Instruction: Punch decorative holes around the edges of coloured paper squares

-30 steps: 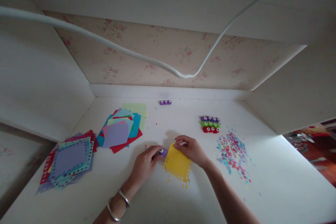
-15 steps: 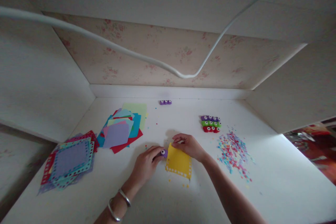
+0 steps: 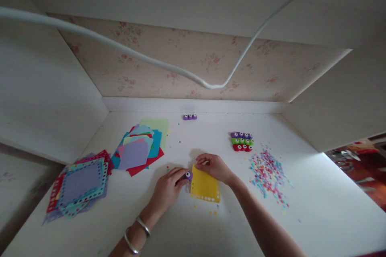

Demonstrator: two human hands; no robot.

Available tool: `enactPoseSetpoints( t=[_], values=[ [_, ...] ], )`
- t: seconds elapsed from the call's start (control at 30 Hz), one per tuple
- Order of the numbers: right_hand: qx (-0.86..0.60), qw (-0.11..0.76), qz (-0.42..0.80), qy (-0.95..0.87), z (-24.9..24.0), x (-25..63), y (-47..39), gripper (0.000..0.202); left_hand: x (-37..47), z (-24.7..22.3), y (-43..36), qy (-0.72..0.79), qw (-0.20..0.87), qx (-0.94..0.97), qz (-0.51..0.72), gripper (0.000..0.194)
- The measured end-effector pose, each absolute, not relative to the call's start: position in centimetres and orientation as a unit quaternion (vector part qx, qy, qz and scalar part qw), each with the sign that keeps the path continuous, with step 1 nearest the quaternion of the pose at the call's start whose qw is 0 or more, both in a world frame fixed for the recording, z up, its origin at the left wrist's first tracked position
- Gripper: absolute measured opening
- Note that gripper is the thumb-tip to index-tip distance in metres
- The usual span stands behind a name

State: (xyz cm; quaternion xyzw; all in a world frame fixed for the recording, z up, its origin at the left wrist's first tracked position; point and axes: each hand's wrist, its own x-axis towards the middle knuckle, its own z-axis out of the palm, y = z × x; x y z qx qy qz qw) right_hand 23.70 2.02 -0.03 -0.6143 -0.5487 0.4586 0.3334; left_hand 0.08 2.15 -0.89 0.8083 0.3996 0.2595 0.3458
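Observation:
Near the middle of the white table, my left hand (image 3: 167, 186) is closed around a small purple craft punch (image 3: 188, 175) with a white and dark round top. The punch sits against the left edge of a square sheet of yellow paper (image 3: 205, 185). Along the sheet's near edge runs a row of punched holes. My right hand (image 3: 213, 166) pinches the far edge of the yellow paper between thumb and fingers. A few yellow cut-outs (image 3: 212, 212) lie on the table just below the sheet.
To the left lie a pile of plain coloured paper (image 3: 135, 154) and a pile of hole-edged sheets (image 3: 83, 182). Purple punches (image 3: 190, 117) stand at the back; several more punches (image 3: 242, 141) stand in rows at right, beside scattered confetti (image 3: 268, 172). A white cable (image 3: 181, 71) hangs across.
The yellow paper has turned slightly, with its near edge now more level. My right hand has shifted a little to the left, while my left hand stays with the punch.

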Motion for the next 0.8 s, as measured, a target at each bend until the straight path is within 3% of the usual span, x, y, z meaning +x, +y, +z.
enactPoseSetpoints(
  t=[0.3,0.47,0.57,0.8],
  values=[
    [-0.604,0.323,0.403,-0.607,0.3,23.3,1.5,0.022,0.3,-0.2,2.0,0.401,0.350,0.812,0.238,0.025],
    [-0.608,0.338,0.222,-0.684,2.1,23.6,-0.4,0.025,-0.2,0.0,2.2,0.387,0.363,0.816,0.229,0.032],
    [-0.598,0.308,0.145,-0.725,2.2,24.1,-2.8,0.026,-0.4,0.0,2.3,0.378,0.365,0.819,0.231,0.034],
    [-0.596,0.224,0.136,-0.759,0.0,23.6,-6.1,0.032,-0.1,-0.1,2.2,0.376,0.354,0.825,0.227,0.030]
  ],
)
